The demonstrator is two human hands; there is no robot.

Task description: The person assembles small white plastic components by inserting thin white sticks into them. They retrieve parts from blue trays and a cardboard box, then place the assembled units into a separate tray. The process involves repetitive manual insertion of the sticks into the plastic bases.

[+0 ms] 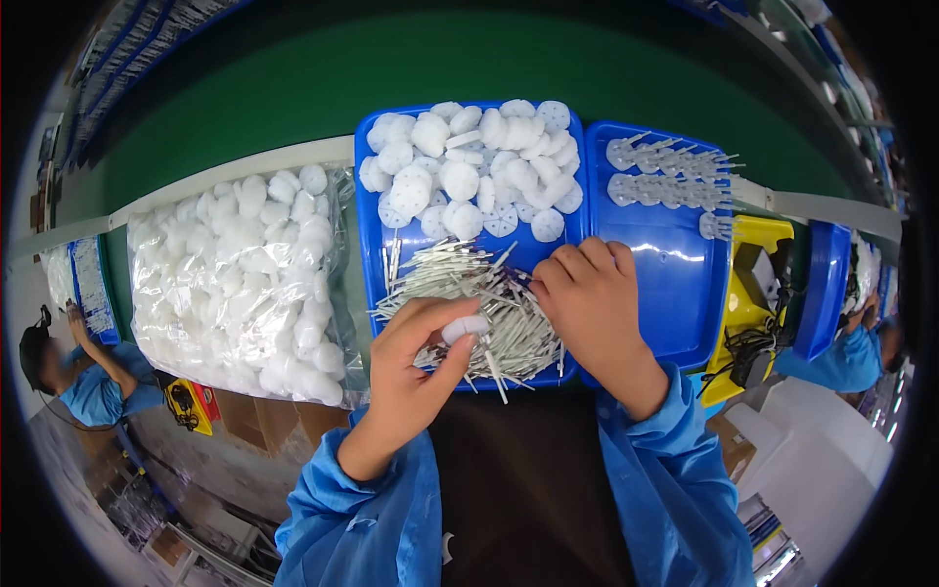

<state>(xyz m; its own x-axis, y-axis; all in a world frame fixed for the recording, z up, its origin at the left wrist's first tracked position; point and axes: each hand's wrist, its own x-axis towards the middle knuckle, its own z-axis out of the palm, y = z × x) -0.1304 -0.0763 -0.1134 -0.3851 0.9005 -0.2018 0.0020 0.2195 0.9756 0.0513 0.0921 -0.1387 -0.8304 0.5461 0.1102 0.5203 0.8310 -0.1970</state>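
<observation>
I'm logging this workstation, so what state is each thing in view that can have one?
Left hand: closed on a white disc.
Right hand: curled over sticks; grip unclear.
Clear bag: filled with discs; seal not discernible.
Middle blue tray: holding loose discs and sticks.
Right blue tray: partly filled, disc-and-stick pieces in rows.

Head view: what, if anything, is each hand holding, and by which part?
Left hand: a white disc, between thumb and forefinger, apparently by its flat faces. Right hand: at the thin sticks; whether it grips one cannot be told.
</observation>
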